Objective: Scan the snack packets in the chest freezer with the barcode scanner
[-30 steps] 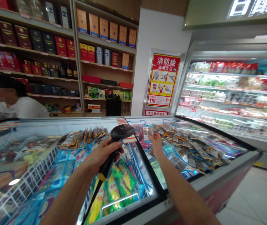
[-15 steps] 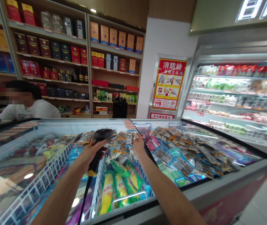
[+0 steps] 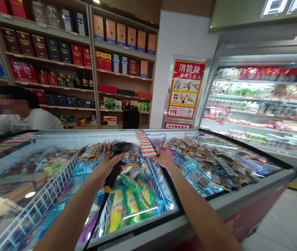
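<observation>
My left hand (image 3: 109, 169) is closed around the handle of a black barcode scanner (image 3: 122, 146), with its cable (image 3: 97, 219) trailing down toward me. The scanner head is over a row of flat packets (image 3: 98, 151) in the chest freezer. At the black edge strip of the glass lid (image 3: 173, 184), my right hand (image 3: 165, 158) has its fingers drawn together. What they hold, if anything, is hidden. Below the hands lie corn-shaped packs (image 3: 131, 204) in green and yellow wrappers. To the right of my right hand spreads a heap of dark flat packets (image 3: 211, 158).
White wire baskets (image 3: 41, 193) divide the freezer. A striped sticker (image 3: 146, 144) is on the glass. A person in a white shirt (image 3: 33, 120) is behind the freezer at left. Shelves of boxes (image 3: 122, 52) line the back, and a lit fridge (image 3: 263, 101) stands at right.
My right hand has moved right, and the barcoded packet it held up is no longer visible. The scanner has shifted slightly right. The camera view has turned a little.
</observation>
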Motion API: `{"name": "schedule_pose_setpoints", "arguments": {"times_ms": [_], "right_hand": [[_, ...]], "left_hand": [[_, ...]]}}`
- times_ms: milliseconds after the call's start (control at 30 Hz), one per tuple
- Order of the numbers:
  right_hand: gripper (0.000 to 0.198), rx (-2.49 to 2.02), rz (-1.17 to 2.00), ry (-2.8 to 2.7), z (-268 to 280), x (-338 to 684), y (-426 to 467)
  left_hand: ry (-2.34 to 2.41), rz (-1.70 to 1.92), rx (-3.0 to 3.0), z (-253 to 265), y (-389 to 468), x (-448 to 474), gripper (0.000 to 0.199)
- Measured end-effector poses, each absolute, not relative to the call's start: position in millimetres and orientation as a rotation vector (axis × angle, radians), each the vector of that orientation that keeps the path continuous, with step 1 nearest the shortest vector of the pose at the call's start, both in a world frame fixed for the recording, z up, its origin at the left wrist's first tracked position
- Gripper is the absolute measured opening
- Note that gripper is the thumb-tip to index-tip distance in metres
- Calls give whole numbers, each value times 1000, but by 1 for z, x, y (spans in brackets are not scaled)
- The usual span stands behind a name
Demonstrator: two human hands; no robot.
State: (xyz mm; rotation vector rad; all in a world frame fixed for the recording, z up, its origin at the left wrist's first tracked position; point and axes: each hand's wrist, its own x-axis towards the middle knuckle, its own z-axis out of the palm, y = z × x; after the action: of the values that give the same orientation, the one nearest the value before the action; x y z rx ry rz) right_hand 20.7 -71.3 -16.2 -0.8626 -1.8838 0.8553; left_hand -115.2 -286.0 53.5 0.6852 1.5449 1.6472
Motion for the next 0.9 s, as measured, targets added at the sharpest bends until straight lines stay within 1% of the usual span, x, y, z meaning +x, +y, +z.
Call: {"name": "schedule_pose_setpoints", "arguments": {"times_ms": [100,200,333,400,500,533,633,733,900], "right_hand": [[31,-1179,697,-1883,-21,80,-47],[39,-1256,713,-1836,-29,112,-32],[35,-1279,845,-1945,-30,116,-28],[30,-1249,867,-1958,-24,109,-29],[16,-1122,893,-1773,-14,94,-32],[15,-1075,922,-1686,-12,89,-33],[22,-925,1033,-1477,-10,78,-35],[28,-817,1113,-1412,-14,75,-35],[27,-750,1154,-1469,-25,78,-33]], "left_hand": [[1468,1589,766,58,-265,-99,26],[1384,1558,832,62,-245,-85,26],[1322,1518,837,60,-232,-75,24],[1318,1499,825,56,-232,-76,24],[1301,1498,810,52,-236,-82,25],[1289,1507,799,51,-237,-84,24],[1260,1538,767,52,-241,-87,23],[1260,1534,767,54,-242,-85,24],[1265,1499,782,53,-241,-80,26]]}}
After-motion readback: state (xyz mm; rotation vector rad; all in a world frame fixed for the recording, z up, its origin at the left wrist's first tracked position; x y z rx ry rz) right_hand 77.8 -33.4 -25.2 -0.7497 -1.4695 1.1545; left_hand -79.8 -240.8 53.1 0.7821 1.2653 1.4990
